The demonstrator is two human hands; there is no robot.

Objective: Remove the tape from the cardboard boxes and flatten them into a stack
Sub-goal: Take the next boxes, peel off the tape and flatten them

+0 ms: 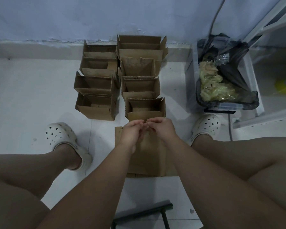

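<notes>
Forearms [106, 171] reached forward from the bottom of the frame, between the person's legs [15, 179], and the left hand [131, 132] and right hand [163, 129] met at centre frame. The fingers of both hands were curled, with the tips drawn together in a narrow pinch. Whether they held a strip of tape could not be determined; nothing was discernible between them.

Directly beneath the hands lay a flattened box [147, 156] on the floor [31, 96], just in front of the nearest open box [145, 107]. In my judgement this placement kept the working piece within easy reach and marked the base of the stack.

Beyond it, open boxes stood in a left column [96, 90] and a right column [140, 63], running back to the wall [73, 19] at the top of the frame. Their flaps were up, and they apparently awaited flattening.

At upper right, a bin [221, 107] lined with a black bag [234, 66] held crumpled tape [211, 90]. It stood near the right foot, presumably so that waste could be dropped without rising. White clogs [64, 139] flanked the work area. A dark stool frame [142, 214] showed at bottom centre.
</notes>
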